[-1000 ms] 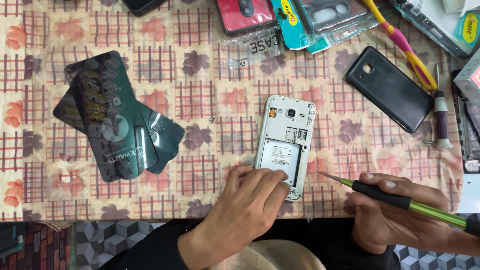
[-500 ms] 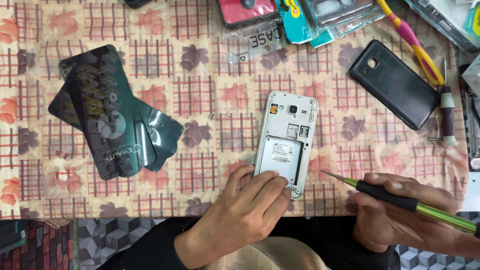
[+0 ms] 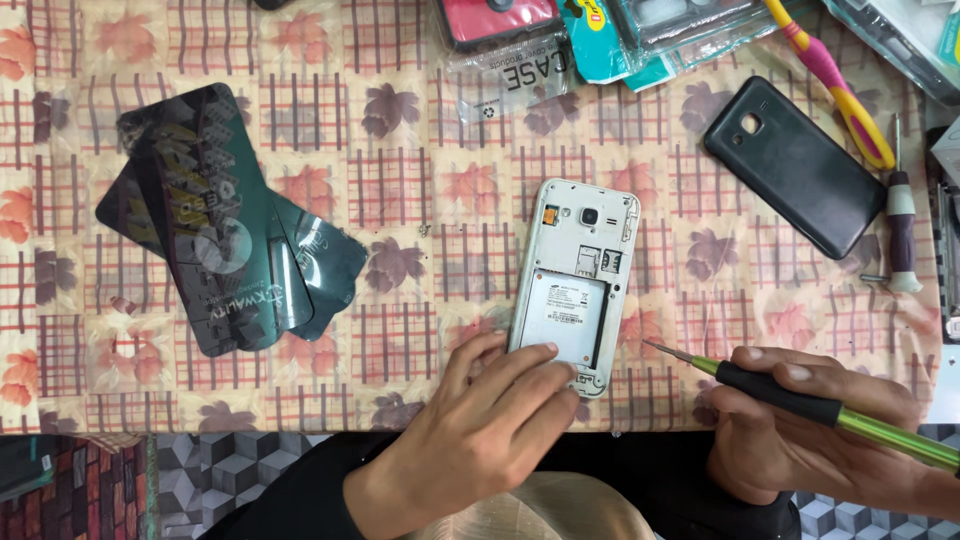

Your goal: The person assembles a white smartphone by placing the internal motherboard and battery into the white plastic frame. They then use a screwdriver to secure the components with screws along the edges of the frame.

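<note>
Left hand point(image 3: 490, 425) lies palm down at the near edge of the table point(image 3: 420, 210), fingers spread narrow and pressed flat on the lower end of the opened phone point(image 3: 575, 285); it grips nothing. That phone rests face down just right of the middle of the near edge, back cover off, white frame, camera and battery showing. Right hand point(image 3: 800, 430) is closed around a screwdriver point(image 3: 800, 400) with a black grip and green shaft. Its thin metal tip points left and sits just beside the phone's lower right corner; contact cannot be confirmed. A black back cover point(image 3: 795, 165) lies apart toward the far right corner. Dark glossy screen-protector packets point(image 3: 215, 235) are stacked and fanned out near the left edge. Packaged phone cases point(image 3: 560, 40) line the far edge. A pink and yellow toothbrush point(image 3: 835, 85) lies by the far right corner, with a small screwdriver point(image 3: 900, 215) beside the right edge.
</note>
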